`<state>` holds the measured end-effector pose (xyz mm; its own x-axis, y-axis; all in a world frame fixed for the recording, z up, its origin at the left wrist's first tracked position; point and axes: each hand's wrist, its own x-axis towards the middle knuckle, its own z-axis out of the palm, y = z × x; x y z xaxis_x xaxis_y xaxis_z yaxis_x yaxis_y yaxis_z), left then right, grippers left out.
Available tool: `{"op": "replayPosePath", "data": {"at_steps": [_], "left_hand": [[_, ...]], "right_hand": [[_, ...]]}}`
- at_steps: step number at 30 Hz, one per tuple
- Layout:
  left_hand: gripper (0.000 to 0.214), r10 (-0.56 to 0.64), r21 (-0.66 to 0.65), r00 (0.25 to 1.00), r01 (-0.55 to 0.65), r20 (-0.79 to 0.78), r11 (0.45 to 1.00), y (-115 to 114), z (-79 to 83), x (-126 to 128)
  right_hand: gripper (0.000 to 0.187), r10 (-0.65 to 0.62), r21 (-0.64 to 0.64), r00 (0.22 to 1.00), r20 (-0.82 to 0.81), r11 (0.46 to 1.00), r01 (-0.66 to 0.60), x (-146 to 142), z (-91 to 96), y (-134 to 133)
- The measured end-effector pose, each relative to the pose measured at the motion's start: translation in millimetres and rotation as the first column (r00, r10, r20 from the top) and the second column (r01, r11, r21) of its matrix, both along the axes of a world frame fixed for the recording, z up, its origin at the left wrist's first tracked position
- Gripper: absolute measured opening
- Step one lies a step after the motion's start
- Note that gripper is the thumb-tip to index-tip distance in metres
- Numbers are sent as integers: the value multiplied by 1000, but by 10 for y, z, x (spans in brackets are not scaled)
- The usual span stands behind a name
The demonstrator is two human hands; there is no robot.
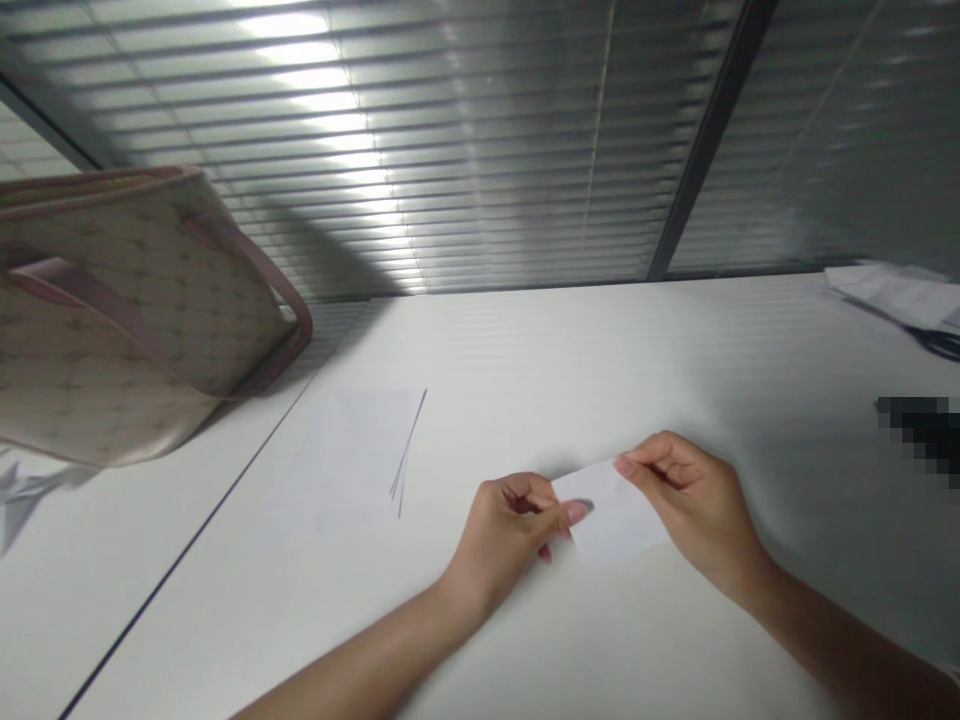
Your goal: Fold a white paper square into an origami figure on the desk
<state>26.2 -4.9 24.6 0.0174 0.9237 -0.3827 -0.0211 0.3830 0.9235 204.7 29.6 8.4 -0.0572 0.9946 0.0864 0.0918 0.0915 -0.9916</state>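
A small white piece of paper point(611, 515) is stretched between my two hands, just above the white table. My left hand point(517, 530) pinches its left edge, thumb on top and fingers beneath. At the upper right corner, my right hand point(686, 505) grips the paper between thumb and fingers. To the left of my hands, several white sheets point(352, 450) lie on the table, their right edges slightly fanned with dark shadow lines.
A beige patterned handbag point(135, 320) with pink handles stands at the left. Crumpled white paper point(22, 490) lies below it, and more papers point(900, 295) at the far right. A dark pixelated object point(926, 430) is near the right edge. Window blinds point(487, 150) back the table point(562, 360).
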Motion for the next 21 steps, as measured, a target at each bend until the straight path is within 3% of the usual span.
{"op": "replayPosePath", "data": {"at_steps": [14, 21], "left_hand": [[36, -72, -77, 996, 76, 51, 994, 5, -55, 3], [42, -52, -48, 998, 53, 27, 997, 17, -114, 14]], "right_hand": [[24, -31, -28, 998, -49, 999, 30, -18, -61, 68], [27, -58, -35, 995, -85, 998, 55, -37, -154, 124]]}}
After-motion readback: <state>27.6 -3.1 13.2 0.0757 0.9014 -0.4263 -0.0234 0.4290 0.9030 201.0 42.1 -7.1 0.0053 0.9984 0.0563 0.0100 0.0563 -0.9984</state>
